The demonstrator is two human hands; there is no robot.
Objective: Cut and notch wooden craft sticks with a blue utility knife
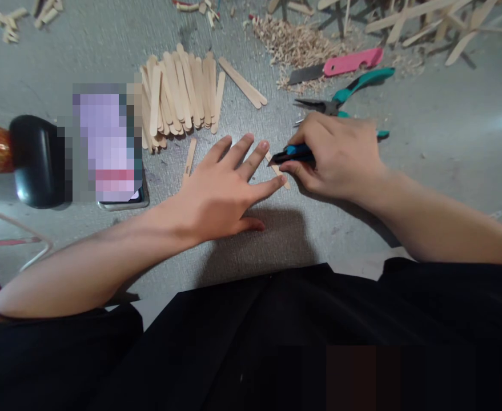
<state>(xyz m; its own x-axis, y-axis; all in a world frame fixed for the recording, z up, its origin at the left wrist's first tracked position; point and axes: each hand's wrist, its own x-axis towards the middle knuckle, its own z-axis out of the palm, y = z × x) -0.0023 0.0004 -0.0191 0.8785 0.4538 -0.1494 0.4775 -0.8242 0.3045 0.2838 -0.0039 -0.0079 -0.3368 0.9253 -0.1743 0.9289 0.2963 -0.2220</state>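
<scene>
My left hand (219,197) lies with its fingers spread over the table, its index and middle fingertips beside or on a thin wooden craft stick (284,178). In my right hand (338,157) is a blue and black utility knife (288,154). Its blade points left and touches or sits just over the stick; I cannot tell which. Another craft stick (189,154) shows partly behind the left hand. A pile of craft sticks (177,94) rests above that hand, with a few loose sticks (243,83) to its right.
Teal-handled pliers (334,105) lie just beyond my right hand. A pink-handled blade (345,64) rests by wood shavings (291,40). Joined sticks (426,23) occupy the far right. At left are a phone (124,204), partly blurred out, and a black object with an amber part (36,160).
</scene>
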